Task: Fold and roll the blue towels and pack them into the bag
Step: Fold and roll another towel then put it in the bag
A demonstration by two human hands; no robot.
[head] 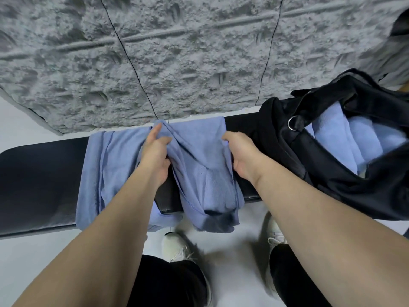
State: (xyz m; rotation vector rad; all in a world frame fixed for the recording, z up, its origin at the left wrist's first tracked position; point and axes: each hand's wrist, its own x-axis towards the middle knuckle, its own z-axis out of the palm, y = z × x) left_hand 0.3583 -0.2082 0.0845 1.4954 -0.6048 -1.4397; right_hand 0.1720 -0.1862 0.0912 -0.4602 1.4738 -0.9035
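Observation:
A blue towel hangs across the black padded bench, its lower end drooping over the near edge. My left hand pinches the towel's left edge near the top. On the opposite edge, my right hand grips the cloth with curled fingers. A second blue towel lies draped over the bench just to the left. The black bag stands open on the bench's right end, with rolled blue towels inside it.
A grey rough-textured wall panel rises right behind the bench. The floor is pale, and my white shoes stand on it below the bench edge. A metal ring hangs on the bag's strap.

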